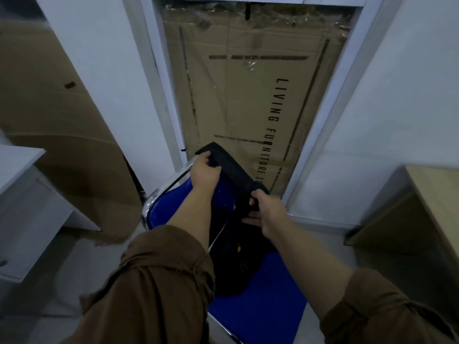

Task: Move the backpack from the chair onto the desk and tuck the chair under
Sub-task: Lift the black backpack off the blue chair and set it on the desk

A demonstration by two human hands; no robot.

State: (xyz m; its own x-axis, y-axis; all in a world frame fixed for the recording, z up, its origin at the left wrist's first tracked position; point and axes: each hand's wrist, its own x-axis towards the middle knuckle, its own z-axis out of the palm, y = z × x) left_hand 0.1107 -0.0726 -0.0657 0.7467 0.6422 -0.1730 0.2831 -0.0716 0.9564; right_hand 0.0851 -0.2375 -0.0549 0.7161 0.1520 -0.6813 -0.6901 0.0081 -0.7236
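A black backpack [233, 264] rests on the blue seat of a chrome-framed chair [260, 306] right below me. Its padded strap [233, 167] is pulled up and stretched over the chair's back. My left hand [205, 170] grips the upper end of that strap, near the chrome back rail. Lower down, where the strap meets the bag, my right hand [264, 212] is closed on it. Both brown sleeves are rolled up, and the left forearm hides part of the bag.
A white desk [17, 160] stands at the left with a drawer unit under it. A wooden cabinet [432, 202] stands at the right. Large cardboard boxes [248, 95] lean against the white wall behind the chair and at the far left [57, 120].
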